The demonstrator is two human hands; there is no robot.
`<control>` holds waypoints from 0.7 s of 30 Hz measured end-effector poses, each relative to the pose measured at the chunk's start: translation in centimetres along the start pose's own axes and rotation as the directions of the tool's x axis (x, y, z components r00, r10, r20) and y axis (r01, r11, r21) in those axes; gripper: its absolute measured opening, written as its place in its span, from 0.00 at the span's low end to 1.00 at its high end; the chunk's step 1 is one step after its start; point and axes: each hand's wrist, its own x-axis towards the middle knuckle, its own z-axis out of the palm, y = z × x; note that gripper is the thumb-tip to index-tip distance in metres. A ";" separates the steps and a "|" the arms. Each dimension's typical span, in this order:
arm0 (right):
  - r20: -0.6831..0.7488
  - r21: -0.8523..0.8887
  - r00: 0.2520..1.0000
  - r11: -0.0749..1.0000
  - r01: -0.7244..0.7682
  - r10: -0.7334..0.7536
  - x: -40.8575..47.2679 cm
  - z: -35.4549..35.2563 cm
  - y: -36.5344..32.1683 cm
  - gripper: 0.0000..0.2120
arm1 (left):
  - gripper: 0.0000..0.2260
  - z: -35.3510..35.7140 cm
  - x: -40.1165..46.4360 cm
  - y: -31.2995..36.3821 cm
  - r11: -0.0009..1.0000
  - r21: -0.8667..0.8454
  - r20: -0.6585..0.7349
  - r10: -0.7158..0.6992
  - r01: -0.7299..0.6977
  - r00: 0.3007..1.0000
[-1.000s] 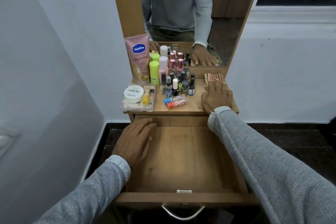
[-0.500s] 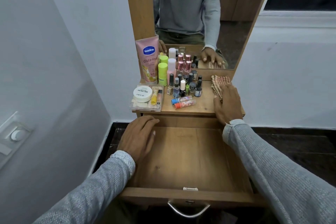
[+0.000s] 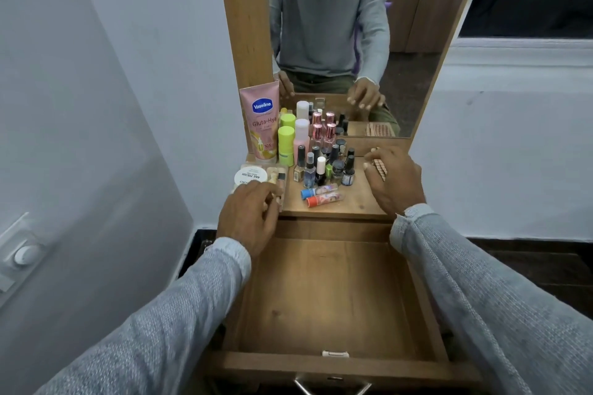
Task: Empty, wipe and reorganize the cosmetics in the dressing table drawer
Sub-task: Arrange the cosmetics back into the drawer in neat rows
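Observation:
The wooden drawer (image 3: 327, 295) is pulled out and holds nothing. Its cosmetics stand on the tabletop (image 3: 359, 199): a pink Vaseline tube (image 3: 261, 125), green bottles (image 3: 286, 144), a cluster of nail polish bottles (image 3: 324, 167) and two small tubes (image 3: 321, 196) lying flat. My left hand (image 3: 248, 218) is at the near corner of a clear tray (image 3: 256, 175) holding a white jar, fingers curled on its edge. My right hand (image 3: 396, 183) covers a checked cloth (image 3: 380, 167), with the fingers bent over it.
A mirror (image 3: 353, 42) rises behind the tabletop and reflects me. A white wall (image 3: 96, 138) with a switch plate stands close on the left. The drawer's front rim (image 3: 333, 365) and metal handle (image 3: 332, 386) are nearest to me. Dark floor lies to the right.
My left hand left the drawer's back left edge and rose onto the clear tray. My right hand stayed on the cloth and its fingers curled. The camera view tilted up.

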 end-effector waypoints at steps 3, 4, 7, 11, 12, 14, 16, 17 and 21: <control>0.086 0.041 0.996 0.999 0.009 -0.012 1.4 -0.5 -1.5 0.05 | 0.06 -0.5 2.8 1.2 0.993 -0.086 -0.035 -0.081 0.078 0.996; 0.110 0.049 0.994 0.999 0.017 -0.023 1.9 -0.6 -1.9 0.05 | 0.06 -0.6 3.7 1.5 0.990 -0.098 -0.039 -0.106 0.101 0.994; 0.171 0.081 0.985 0.997 -0.005 -0.009 3.1 -0.5 -2.5 0.04 | 0.06 -0.7 5.8 2.0 0.981 -0.125 -0.037 -0.152 0.147 0.988; 0.203 0.117 0.979 0.993 -0.008 -0.016 4.3 -0.2 -3.1 0.05 | 0.08 -0.7 7.7 1.9 0.978 -0.127 -0.016 -0.170 0.167 0.985; 0.206 0.118 0.978 0.993 -0.001 -0.024 4.5 -0.2 -3.3 0.07 | 0.08 -0.6 8.1 1.9 0.977 -0.122 0.003 -0.174 0.173 0.985; 0.196 0.100 0.980 0.995 0.006 -0.025 4.9 -0.2 -3.6 0.09 | 0.09 -0.2 8.6 2.0 0.980 -0.107 0.037 -0.166 0.169 0.985; 0.183 0.081 0.983 0.997 -0.006 -0.009 5.2 0.1 -3.4 0.09 | 0.08 0.3 8.8 2.3 0.984 -0.091 0.059 -0.150 0.155 0.987; 0.184 0.079 0.983 0.997 -0.011 -0.004 5.3 0.2 -3.3 0.09 | 0.08 0.6 8.8 2.5 0.985 -0.091 0.068 -0.143 0.149 0.987; 0.199 0.076 0.979 0.997 0.018 -0.033 5.4 0.2 -3.3 0.05 | 0.10 1.3 9.3 2.6 0.984 -0.082 0.092 -0.150 0.157 0.984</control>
